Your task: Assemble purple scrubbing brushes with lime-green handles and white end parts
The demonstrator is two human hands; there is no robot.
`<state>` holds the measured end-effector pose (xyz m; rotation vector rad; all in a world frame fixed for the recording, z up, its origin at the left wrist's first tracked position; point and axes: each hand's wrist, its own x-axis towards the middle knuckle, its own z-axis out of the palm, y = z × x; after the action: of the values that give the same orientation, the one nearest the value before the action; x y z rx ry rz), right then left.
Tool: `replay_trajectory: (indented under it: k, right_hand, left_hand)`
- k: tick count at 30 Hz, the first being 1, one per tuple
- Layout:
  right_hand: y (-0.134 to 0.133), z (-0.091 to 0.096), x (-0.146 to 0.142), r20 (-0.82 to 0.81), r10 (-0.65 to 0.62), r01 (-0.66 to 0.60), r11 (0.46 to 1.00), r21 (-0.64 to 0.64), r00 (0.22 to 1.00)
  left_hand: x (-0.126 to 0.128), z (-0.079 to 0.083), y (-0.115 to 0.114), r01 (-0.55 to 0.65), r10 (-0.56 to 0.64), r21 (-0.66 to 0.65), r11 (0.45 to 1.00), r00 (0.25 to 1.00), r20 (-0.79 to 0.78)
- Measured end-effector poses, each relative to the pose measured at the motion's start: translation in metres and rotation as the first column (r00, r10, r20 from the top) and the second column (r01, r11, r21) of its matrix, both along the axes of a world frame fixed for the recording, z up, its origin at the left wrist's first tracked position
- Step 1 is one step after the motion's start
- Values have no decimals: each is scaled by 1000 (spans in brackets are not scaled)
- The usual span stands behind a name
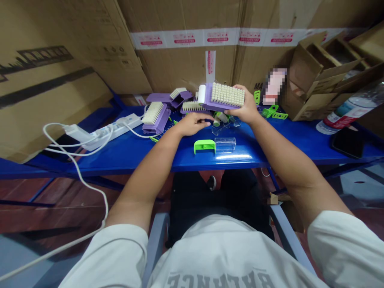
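My right hand (pixel 246 105) grips a purple brush (pixel 228 96) with cream bristles by its right end. The brush is raised over the table, bristles towards me, with a white cylinder at its left end. Just below and left of it, my left hand (pixel 194 123) is open with fingers stretched to the right, close to small green and white parts (pixel 220 118); the fingertips may touch them. A bright green bracket (pixel 204 145) and a clear plastic piece (pixel 225 144) lie side by side near the front edge. More purple brushes (pixel 156 117) lie behind my left hand.
On the blue table (pixel 144 154), a white power strip (pixel 103 131) with cables lies left. Green clips (pixel 271 112), a water bottle (pixel 345 116), a dark phone (pixel 348 143) and open cardboard boxes (pixel 315 80) are right. Large cardboard (pixel 189 60) stands behind.
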<state>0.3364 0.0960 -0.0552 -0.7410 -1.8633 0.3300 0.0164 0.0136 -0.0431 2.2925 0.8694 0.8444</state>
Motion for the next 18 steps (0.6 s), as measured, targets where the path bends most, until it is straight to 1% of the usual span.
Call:
replay_trajectory:
  k: [4,7,9,11,14,18]
  right_hand:
    - [-12,6,-6,-9,-29,28,999,-28,1000]
    - [-19,9,-9,-19,-33,32,999,-22,999]
    - [-20,10,-9,-13,-35,35,999,-15,999]
    - [-19,9,-8,-9,-42,42,999,-17,999]
    - [-13,7,-6,-7,-46,46,999,-23,999]
    - [-5,2,-3,9,-24,24,1000,-10,1000]
  left_hand:
    - [3,-2,0,8,-10,-50,999,999,-35]
    - [6,-2,-2,11,-12,-67,998,1000,-22]
    - [7,1,-6,30,-30,-84,996,1000,-2]
    - [9,7,-12,67,-67,-104,992,998,1]
    - [12,15,-20,140,-148,-129,982,987,-57]
    - [16,20,-27,171,-185,-125,977,977,-110]
